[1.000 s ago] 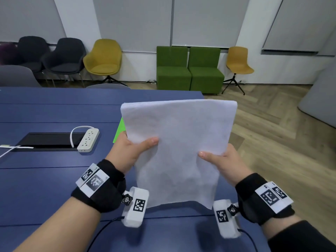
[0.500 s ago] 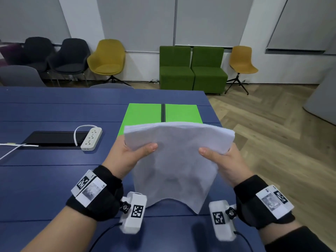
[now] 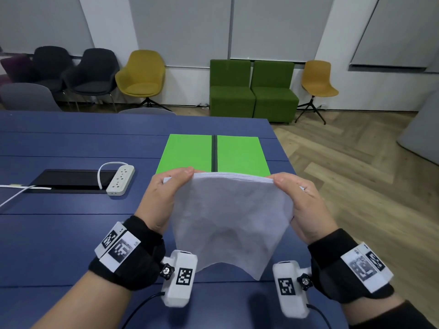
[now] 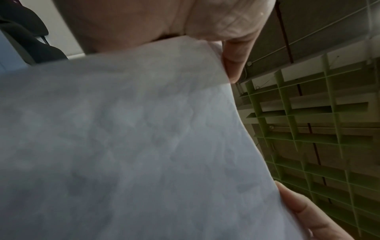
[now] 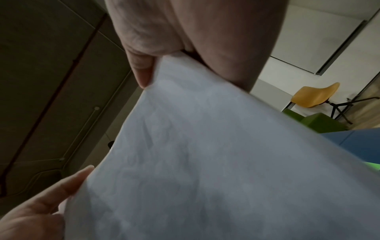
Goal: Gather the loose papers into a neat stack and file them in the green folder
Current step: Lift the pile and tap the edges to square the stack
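I hold a white stack of papers (image 3: 231, 222) in the air above the blue table (image 3: 59, 233), between both hands. My left hand (image 3: 166, 193) pinches its left side and my right hand (image 3: 299, 198) pinches its right side, thumbs on top. The stack is tilted almost flat, its far edge toward the folder and its near edge sagging. The green folder (image 3: 190, 153) lies open on the table just beyond the papers, a dark spine down its middle. Both wrist views are mostly filled by the paper's underside (image 4: 123, 146) (image 5: 205, 162), with fingertips showing at its edge.
A white power strip (image 3: 120, 179) with its cord lies left of my hands beside a black cable hatch (image 3: 69, 181). The table's right edge runs close to the folder, with wooden floor beyond. Chairs and green armchairs (image 3: 253, 91) line the far wall.
The stack has tipped forward from nearly upright to almost flat and has dropped lower, uncovering the open green folder behind it. Both hands kept their hold.
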